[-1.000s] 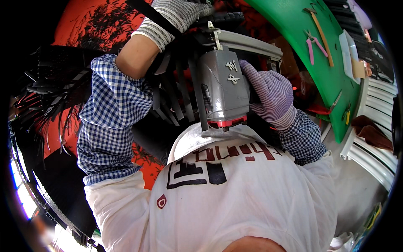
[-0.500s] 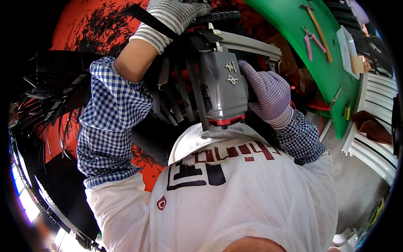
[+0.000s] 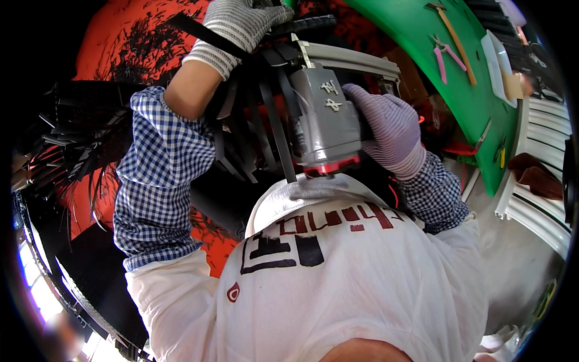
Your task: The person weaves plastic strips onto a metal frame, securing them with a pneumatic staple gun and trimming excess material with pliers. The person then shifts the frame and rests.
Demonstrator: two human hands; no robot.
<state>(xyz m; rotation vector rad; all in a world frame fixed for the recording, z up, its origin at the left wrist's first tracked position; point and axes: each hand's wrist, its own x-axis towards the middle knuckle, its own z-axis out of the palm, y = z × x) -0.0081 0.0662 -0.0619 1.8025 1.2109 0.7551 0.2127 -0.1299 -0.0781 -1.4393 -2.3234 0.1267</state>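
Note:
My right hand (image 3: 392, 130), in a striped knit glove, is closed round the handle side of a grey nail gun (image 3: 329, 123). The gun has a red rear cap facing me and a long silver magazine (image 3: 362, 58) running off to the right. Its nose points away from me, beside several hanging black flat strips (image 3: 274, 123). My left hand (image 3: 244, 27), in a grey striped glove, is curled at the top of the view near a black woven edge (image 3: 310, 24). Its fingertips are partly hidden, and so is whatever they hold. One black strip (image 3: 208, 37) crosses that wrist.
A red surface (image 3: 114, 42) strewn with black scraps lies to the left, with a bundle of black strips (image 3: 78, 130). On a green surface (image 3: 416, 30) at right are a hammer (image 3: 455, 42), pink-handled pliers (image 3: 446, 57) and a white tray (image 3: 497, 66). White slatted panels (image 3: 540, 157) stand beyond.
The nail gun has turned slightly, its nose shifting left and its red cap a little right. My left hand has moved slightly left and up; the strips moved with it.

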